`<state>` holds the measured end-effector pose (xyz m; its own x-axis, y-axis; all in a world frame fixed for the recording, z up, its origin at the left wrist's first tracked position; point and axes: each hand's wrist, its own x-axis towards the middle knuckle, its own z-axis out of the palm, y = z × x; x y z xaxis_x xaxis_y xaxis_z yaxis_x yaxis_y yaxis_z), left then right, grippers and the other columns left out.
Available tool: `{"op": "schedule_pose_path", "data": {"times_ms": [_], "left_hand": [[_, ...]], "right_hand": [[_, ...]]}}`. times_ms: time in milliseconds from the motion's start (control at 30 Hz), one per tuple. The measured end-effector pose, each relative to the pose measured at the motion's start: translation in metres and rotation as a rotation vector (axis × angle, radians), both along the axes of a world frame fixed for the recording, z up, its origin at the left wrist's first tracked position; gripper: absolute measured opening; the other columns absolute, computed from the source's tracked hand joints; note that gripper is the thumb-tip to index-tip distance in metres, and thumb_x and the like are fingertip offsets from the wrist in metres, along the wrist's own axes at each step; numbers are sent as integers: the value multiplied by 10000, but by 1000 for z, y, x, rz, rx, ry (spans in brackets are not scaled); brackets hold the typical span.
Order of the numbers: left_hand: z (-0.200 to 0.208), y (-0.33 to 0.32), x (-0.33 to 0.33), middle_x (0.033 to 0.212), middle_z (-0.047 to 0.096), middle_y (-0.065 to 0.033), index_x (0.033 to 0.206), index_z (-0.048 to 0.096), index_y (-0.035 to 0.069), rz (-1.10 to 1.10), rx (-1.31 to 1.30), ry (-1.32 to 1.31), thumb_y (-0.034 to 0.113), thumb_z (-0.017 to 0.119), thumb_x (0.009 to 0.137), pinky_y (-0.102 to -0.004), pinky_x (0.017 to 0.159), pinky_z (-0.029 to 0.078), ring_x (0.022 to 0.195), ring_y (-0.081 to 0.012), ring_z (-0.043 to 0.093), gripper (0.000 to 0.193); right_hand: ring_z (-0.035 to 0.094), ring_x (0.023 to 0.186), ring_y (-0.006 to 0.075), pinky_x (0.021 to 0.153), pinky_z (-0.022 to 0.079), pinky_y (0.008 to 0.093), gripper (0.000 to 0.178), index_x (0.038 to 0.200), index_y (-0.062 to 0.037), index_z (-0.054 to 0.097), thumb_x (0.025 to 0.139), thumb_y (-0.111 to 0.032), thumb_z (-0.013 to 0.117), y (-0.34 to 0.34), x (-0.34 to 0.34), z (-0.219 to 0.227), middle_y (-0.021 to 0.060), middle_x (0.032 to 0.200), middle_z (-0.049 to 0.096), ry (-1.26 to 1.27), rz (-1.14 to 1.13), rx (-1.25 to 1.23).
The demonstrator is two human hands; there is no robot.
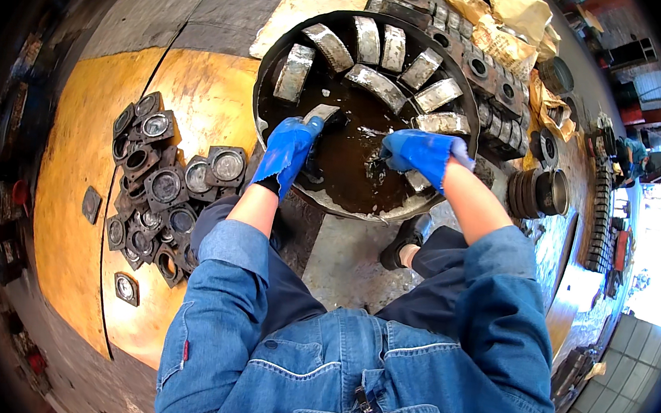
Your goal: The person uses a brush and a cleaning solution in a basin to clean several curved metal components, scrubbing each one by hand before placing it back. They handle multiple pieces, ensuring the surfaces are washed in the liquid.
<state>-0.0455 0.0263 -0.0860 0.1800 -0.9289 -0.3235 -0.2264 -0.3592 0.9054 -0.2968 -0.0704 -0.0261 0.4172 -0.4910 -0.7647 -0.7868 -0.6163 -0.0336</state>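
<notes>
A wide round pan (pixel 260 84) of dark brown liquid stands in front of me, with several curved metal segments (pixel 367 40) resting along its far inner side. My left hand (pixel 287 147), in a blue rubber glove, is closed on a curved metal segment (pixel 321 113) at the pan's left side. Over the liquid, my right hand (pixel 419 151), gloved the same way, is closed with its fingertips pointing left. Dark, wet splashes surround those fingertips, and what they hold is hidden. Another segment (pixel 418 181) lies partly in the liquid below my right wrist.
On yellow boards (pixel 76 179) to the left lies a heap of square metal flanges with round openings (pixel 165 186). Stacked metal blocks (pixel 477 67) and crumpled brown paper (pixel 516 23) sit beyond the pan at right. Metal rings (pixel 553 191) stand farther right. A person (pixel 634 159) is in the distance.
</notes>
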Motion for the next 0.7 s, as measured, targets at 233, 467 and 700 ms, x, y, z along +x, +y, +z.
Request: {"op": "schedule_pose_path", "data": {"times_ms": [233,467,700], "left_hand": [[32,3,4,1051,715,-126,1183,666,-45,-25,-20,81,431,466,1034,-307,883,472,968,-179,622,538],[1,-2,14,971,697,-242,1069,669,-79,18,-132,-66,489,464,1003,-385,873,465,920,-301,626,607],[42,15,-7,1248,661,-176,1270,623,-56,-35,-186,111,457,541,976,-332,984,441,1140,-260,601,597]], "right_hand": [[699,807,188,760,550,349,375,1038,-67,724,866,-398,681,49,-20,52,113,895,744,-573,-646,0],[649,692,194,700,531,324,273,906,-66,729,843,-323,662,90,22,-1,102,735,684,-1179,-1026,66],[677,795,330,779,538,386,387,915,-52,694,811,-425,677,101,33,-26,179,858,710,-820,-1001,-91]]}}
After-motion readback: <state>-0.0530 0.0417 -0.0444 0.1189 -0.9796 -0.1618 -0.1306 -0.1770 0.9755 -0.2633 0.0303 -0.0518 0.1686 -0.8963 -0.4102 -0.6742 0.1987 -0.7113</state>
